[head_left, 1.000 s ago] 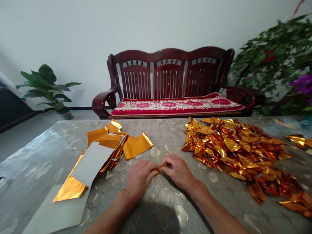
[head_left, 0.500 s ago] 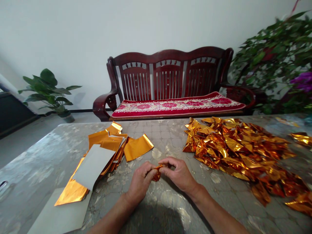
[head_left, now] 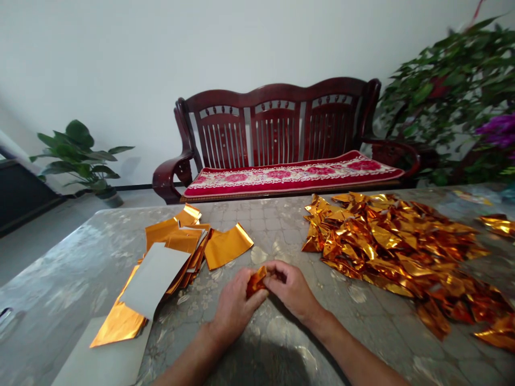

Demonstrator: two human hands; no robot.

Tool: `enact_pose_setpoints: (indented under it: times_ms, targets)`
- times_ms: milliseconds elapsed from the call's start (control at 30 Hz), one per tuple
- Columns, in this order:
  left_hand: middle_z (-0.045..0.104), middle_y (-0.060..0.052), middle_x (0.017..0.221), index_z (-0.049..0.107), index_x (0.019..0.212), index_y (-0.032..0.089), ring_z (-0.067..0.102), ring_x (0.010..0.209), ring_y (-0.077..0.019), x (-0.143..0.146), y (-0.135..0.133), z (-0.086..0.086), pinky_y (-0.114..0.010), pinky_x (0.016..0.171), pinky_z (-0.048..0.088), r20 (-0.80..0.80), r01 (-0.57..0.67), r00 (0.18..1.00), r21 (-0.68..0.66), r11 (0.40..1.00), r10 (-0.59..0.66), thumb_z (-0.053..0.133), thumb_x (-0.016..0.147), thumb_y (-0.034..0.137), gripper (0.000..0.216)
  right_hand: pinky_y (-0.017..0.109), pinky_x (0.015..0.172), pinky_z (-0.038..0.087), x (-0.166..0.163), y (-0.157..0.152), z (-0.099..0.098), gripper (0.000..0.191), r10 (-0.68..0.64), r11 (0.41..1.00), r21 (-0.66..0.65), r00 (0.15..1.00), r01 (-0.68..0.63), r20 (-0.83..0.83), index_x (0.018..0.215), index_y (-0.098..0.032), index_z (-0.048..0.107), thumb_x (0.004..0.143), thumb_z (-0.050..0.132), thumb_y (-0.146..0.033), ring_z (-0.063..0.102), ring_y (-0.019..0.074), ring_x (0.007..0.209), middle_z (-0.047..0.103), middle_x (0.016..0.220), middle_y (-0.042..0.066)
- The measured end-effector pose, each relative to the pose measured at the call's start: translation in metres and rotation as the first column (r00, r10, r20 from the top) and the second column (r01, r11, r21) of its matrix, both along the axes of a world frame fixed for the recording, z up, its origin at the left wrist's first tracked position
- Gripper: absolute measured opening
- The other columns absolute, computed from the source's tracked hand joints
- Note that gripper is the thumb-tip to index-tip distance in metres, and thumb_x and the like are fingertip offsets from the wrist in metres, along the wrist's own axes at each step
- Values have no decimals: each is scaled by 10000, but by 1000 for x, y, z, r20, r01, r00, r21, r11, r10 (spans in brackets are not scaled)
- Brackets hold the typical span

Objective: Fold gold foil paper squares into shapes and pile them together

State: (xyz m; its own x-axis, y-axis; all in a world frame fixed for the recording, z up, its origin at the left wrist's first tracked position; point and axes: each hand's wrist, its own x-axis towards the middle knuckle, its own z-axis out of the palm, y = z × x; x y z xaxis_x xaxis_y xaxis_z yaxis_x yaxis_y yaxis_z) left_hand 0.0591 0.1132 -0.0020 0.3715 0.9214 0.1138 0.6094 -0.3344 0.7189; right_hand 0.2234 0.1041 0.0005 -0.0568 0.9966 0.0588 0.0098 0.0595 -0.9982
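Note:
A small piece of folded gold foil paper (head_left: pixel 256 282) is between my two hands, above the middle of the table. My left hand (head_left: pixel 233 303) wraps its fingers and thumb round the left side of the piece. The fingertips of my right hand (head_left: pixel 290 287) pinch its right end. To the left lies a loose stack of flat gold foil sheets (head_left: pixel 177 236), with a pale grey sheet (head_left: pixel 156 276) on top. One gold sheet (head_left: pixel 228 245) lies apart, nearest my left hand. At the right spreads a large pile of folded foil pieces (head_left: pixel 382 241).
The table (head_left: pixel 193 348) has a clear patterned cover. Another pale sheet (head_left: pixel 100 359) lies at its left front. Clear plastic (head_left: pixel 462 201) rests at the far right. Beyond stand a dark wooden bench (head_left: pixel 277 128) with a red cushion, a potted plant (head_left: pixel 86 158) and leafy greenery (head_left: pixel 438 102).
The foil piece has turned and shows more of its face between my fingers. My left thumb has moved lower, along its underside. The piles look the same.

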Motion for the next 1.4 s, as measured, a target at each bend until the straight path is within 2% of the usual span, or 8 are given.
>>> enact_pose_setpoints:
  times_ms: [67,200,300,433,633,867,1100,1400]
  targets:
    - [647,-27,868,583,926,210,613,793,-180,1,-1,-2,-290,726,465,0,3,1000,2,1000,-3,520,889,310,124,254,650,513,-4,-2,1,135,-47,999,16,998,46,31,859,-178,687,777,623,-263,637,146,679,694,756,7]
    - [665,-37,880,625,912,212,618,837,-183,2,0,-3,-307,773,480,108,16,994,2,1000,-16,415,956,325,242,264,649,498,-9,-5,4,144,-156,984,110,972,138,174,834,-187,725,825,598,-255,638,160,693,700,764,26]
    - [682,-43,896,653,929,202,622,856,-192,1,1,0,-313,783,483,202,-60,977,-21,998,63,451,944,355,254,268,689,483,-11,-7,8,162,-210,963,230,931,143,300,836,-211,751,823,590,-193,641,165,741,702,785,29]
    - [669,-15,808,651,883,194,604,771,-177,1,2,2,-282,722,465,273,-173,945,-57,983,182,505,915,389,246,270,708,476,-13,-9,9,193,-223,952,282,904,122,365,875,-222,748,799,593,-137,642,165,759,708,807,25]
    - [596,17,713,638,770,188,538,690,-145,1,4,-2,-245,663,417,328,-207,924,-3,978,197,550,885,378,239,241,629,466,-16,-9,5,149,-234,957,244,915,157,328,865,-205,712,776,604,-155,608,138,650,682,735,2]
    - [548,26,683,624,717,187,484,646,-127,2,3,-6,-226,626,385,350,-228,919,104,968,179,578,860,304,191,243,577,468,-21,-9,5,124,-294,953,155,911,258,288,817,-194,652,796,648,-315,587,141,591,647,670,-8]
    - [536,37,661,628,760,177,481,606,-110,6,0,-8,-210,590,382,366,-187,915,18,982,167,591,864,337,195,252,607,479,-22,-12,8,75,-337,939,205,868,278,366,814,-199,628,801,571,-247,618,154,636,673,721,12]
    - [576,38,627,631,757,180,494,576,-114,8,1,-8,-208,572,402,413,-264,875,-32,964,254,586,813,303,143,250,625,486,-24,-15,10,81,-291,956,152,880,251,374,831,-213,620,814,593,-287,623,145,632,679,729,-6]
